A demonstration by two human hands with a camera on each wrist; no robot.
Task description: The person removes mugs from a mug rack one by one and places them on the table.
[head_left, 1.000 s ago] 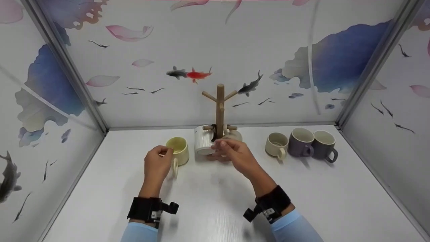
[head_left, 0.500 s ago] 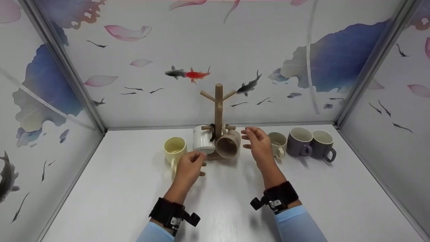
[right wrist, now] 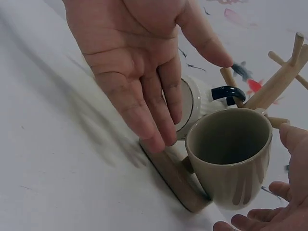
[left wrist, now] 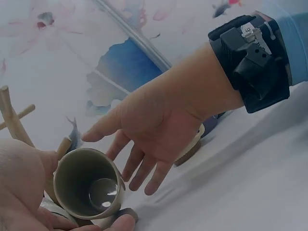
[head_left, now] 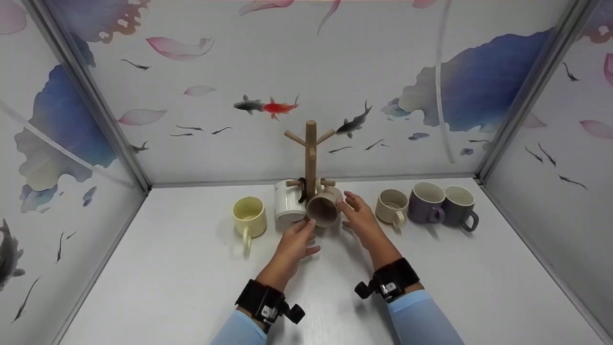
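Observation:
A beige mug point(head_left: 323, 211) hangs by its handle on a lower right peg of the wooden mug tree point(head_left: 311, 160), its mouth facing forward. My left hand point(head_left: 294, 244) is in front and to the left of it, fingers extended, fingertips right at its lower rim in the head view. On the other side is my right hand point(head_left: 361, 218), fingers loosely spread, fingertips right at the mug's side. The right wrist view has the mug point(right wrist: 231, 163) between both hands, neither curled round it. Beside it a white ribbed mug point(head_left: 289, 201) with a dark handle hangs on the left peg.
A yellow mug point(head_left: 250, 218) stands on the white table point(head_left: 182, 278) to the left. On the right stand a cream mug point(head_left: 391, 207), a purple mug point(head_left: 426, 203) and a dark grey mug point(head_left: 458, 208). Printed panels point(head_left: 230, 57) enclose the back and sides.
My left hand has left the yellow mug and moved right to the beige mug. My right hand drew away to the right, then came back to the beige mug's side.

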